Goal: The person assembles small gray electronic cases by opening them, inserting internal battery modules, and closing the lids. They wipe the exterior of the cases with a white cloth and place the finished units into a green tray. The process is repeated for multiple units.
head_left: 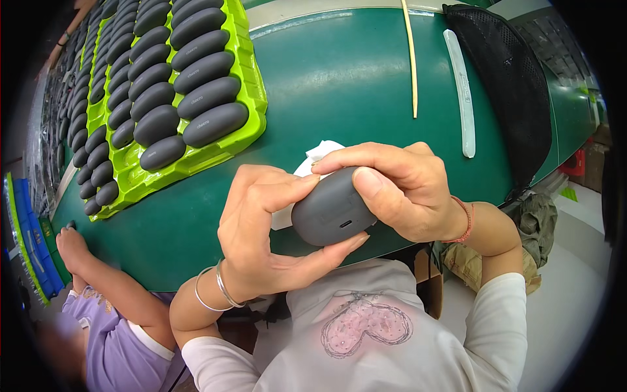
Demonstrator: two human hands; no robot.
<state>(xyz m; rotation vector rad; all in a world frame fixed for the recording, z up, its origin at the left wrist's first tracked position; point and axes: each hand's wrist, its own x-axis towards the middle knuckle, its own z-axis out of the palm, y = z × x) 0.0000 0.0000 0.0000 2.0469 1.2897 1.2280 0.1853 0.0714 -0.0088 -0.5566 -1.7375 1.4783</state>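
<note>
Above the bench's [339, 85] near edge, my left hand [251, 228] and right hand [415, 196] are both clamped on a dark grey rounded case [323, 209], its slot facing me. Just beyond lies a white piece [324, 149], partly hidden. Farther, a lime-green tray [255, 72] of similar cases fills the bench's far-left corner; a thin stick [411, 59] and pale strip [461, 98] lie toward the far-right corner.

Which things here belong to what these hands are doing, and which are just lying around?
Seem to belong:
dark grey case, held in the left hand and right hand
lime-green tray of similar cases

Probably lying about:
thin stick
pale strip
black mesh bag
</note>
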